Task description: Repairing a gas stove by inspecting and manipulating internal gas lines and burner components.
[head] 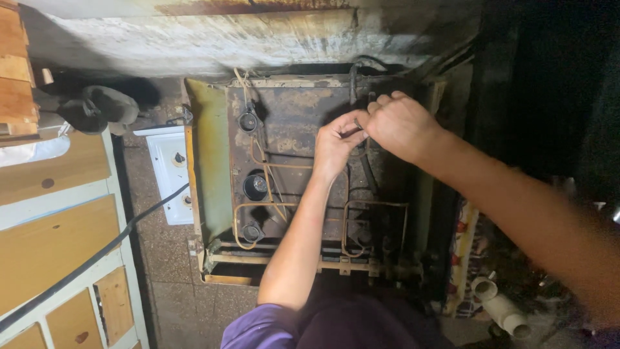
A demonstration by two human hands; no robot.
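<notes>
Note: your left hand (336,143) and right hand (399,126) are both pinched shut on a small fitting (359,123) near the far edge of the rusted stove chassis (303,123); corroded thin copper tubing (271,194) nearby could kink if you twist hard.

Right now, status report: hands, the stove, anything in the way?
Left hand and right hand together, pinching a small part, too small to identify. Rusty opened stove beneath, copper tubes exposed. Black cable off to the side, not obstructing.
</notes>
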